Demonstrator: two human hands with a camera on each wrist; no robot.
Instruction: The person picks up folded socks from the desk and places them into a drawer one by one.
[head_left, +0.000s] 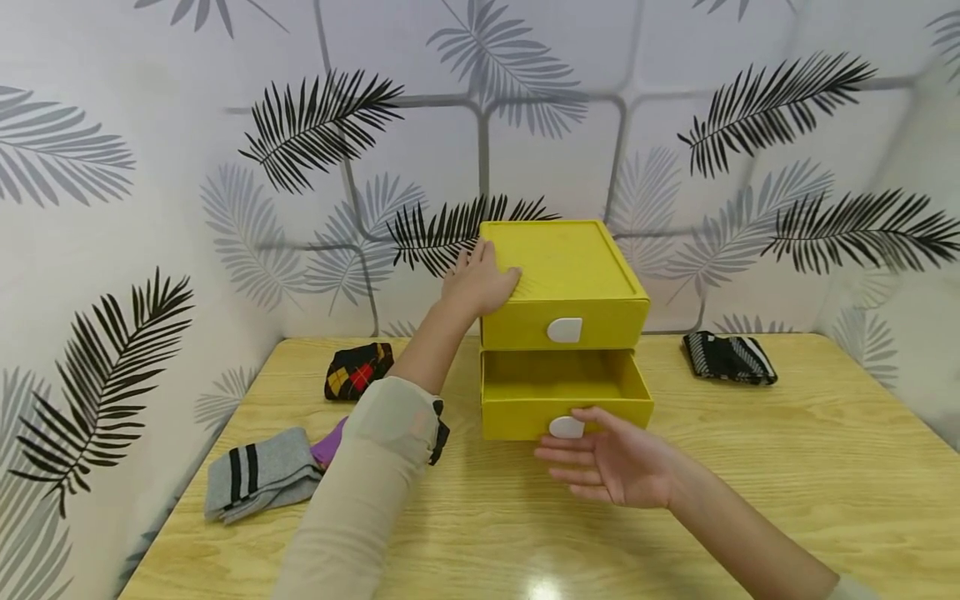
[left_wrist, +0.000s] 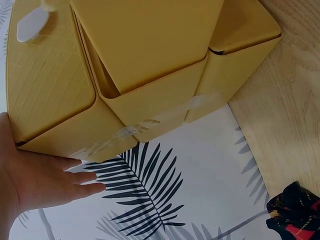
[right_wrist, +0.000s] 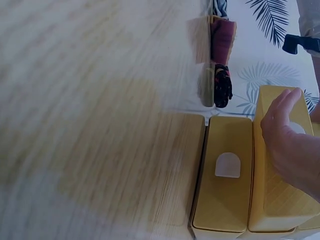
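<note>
A yellow drawer cabinet [head_left: 558,258] stands upright on the table, its top drawer [head_left: 517,327] closed. Below that, another yellow drawer [head_left: 510,419] is pulled out, and its bare yellow inside shows. On the cabinet's top left edge rests my left hand [head_left: 480,283], fingers extended along its side. The right hand [head_left: 626,462] is at the pulled-out drawer's front, thumb by the white handle [head_left: 566,427] and fingers straight below it. In the right wrist view, a lower closed drawer [right_wrist: 225,197] appears beside the pulled-out one.
Left of the cabinet lie folded socks: a black argyle pair [head_left: 358,371], a grey pair with black stripes [head_left: 262,473] and a purple one [head_left: 327,446], partly behind my left arm. A black-and-white patterned pair [head_left: 729,358] lies right. A leaf-patterned wall covering [head_left: 555,158] stands behind.
</note>
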